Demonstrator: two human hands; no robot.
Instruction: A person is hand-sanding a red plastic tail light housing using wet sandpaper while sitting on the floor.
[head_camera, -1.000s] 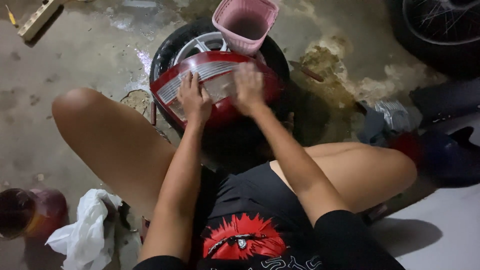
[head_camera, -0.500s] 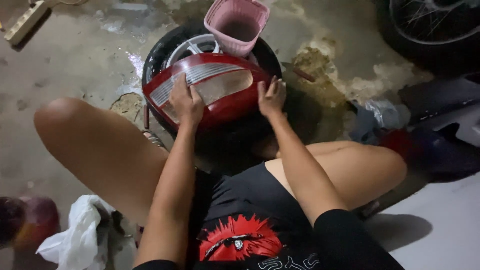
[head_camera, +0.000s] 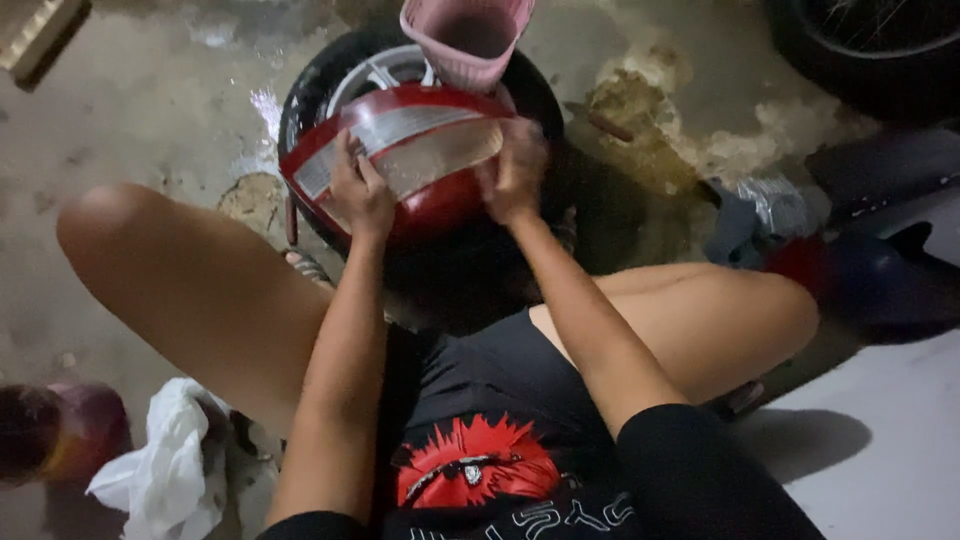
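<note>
Red tail-light unit (head_camera: 400, 160) sits on black tyre w/ silver rim (head_camera: 345, 70), centre-top. Left hand (head_camera: 360, 195) clamped on its 7 o'clock edge, right hand (head_camera: 512, 175) gripping 3 o'clock side. Pink basket (head_camera: 465, 35) at 12; white rag (head_camera: 165, 465) at 7.

Left hand (head_camera: 360, 195) grips left part of red tail-light housing (head_camera: 430, 205); right hand (head_camera: 513, 175) pressed on its clear lens, blurred. Housing rests on black tyre (head_camera: 310, 85) lying on concrete floor (head_camera: 150, 120). Pink basket (head_camera: 465, 35) on tyre's far edge. White rag (head_camera: 165, 470) beside left knee.
</note>
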